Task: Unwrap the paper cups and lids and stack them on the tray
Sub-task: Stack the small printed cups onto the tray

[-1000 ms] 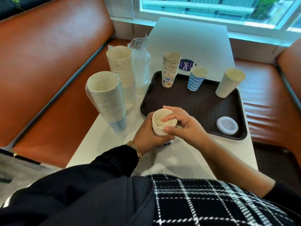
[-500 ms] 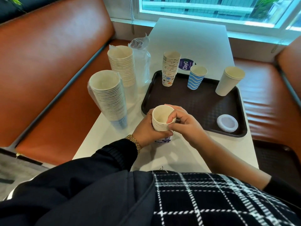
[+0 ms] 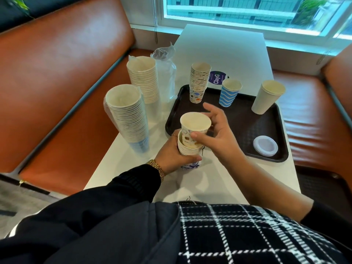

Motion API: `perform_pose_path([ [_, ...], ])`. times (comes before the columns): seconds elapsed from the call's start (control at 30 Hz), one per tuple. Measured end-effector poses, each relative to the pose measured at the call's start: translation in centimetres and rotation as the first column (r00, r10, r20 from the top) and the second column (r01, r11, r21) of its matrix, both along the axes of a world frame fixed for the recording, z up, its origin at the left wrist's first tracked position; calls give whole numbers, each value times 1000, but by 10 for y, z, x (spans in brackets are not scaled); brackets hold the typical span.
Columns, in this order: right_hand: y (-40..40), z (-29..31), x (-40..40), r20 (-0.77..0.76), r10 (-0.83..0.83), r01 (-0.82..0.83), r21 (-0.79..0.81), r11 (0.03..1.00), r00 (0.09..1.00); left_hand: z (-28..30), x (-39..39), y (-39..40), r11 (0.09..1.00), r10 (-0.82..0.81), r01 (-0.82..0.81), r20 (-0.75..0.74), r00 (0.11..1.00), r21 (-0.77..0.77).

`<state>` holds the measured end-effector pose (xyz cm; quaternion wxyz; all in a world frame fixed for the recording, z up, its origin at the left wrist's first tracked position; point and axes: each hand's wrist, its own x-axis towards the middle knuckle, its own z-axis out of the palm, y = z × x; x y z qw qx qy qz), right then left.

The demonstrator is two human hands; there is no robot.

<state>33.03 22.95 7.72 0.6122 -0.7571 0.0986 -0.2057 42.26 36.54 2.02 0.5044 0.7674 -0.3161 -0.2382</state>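
Note:
My left hand (image 3: 172,153) grips a short stack of small printed cups (image 3: 188,149) standing on the white table just in front of the dark tray (image 3: 236,121). My right hand (image 3: 215,134) pinches one printed cup (image 3: 195,125) by its side, lifted partway out of that stack. On the tray stand a taller stack of printed cups (image 3: 199,82), a blue striped cup (image 3: 229,93), a plain cream cup (image 3: 267,97) and a white lid (image 3: 265,145).
Two tall cup stacks in clear plastic wrap (image 3: 127,115) (image 3: 144,79) and a clear plastic sleeve (image 3: 165,73) stand left of the tray near the table's left edge. Orange bench seats flank the table. A round sticker (image 3: 217,78) lies behind the tray.
My right hand has pulled the top cup up out of the stack, which my left hand still holds on the table.

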Motion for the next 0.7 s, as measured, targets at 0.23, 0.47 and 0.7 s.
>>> perform_pose_path([
  [0.23, -36, 41, 53, 108, -168, 165, 30, 986, 980, -3, 0, 0, 1000, 8, -8, 26, 1000, -5],
  [0.47, -96, 69, 143, 134, -389, 411, -248, 877, 911, -2, 0, -1, 1000, 4, -5, 59, 998, 10],
  [0.7, -134, 67, 198, -23, -447, 406, -380, 831, 894, -1, 0, -1, 999, 35, -35, 51, 998, -3],
])
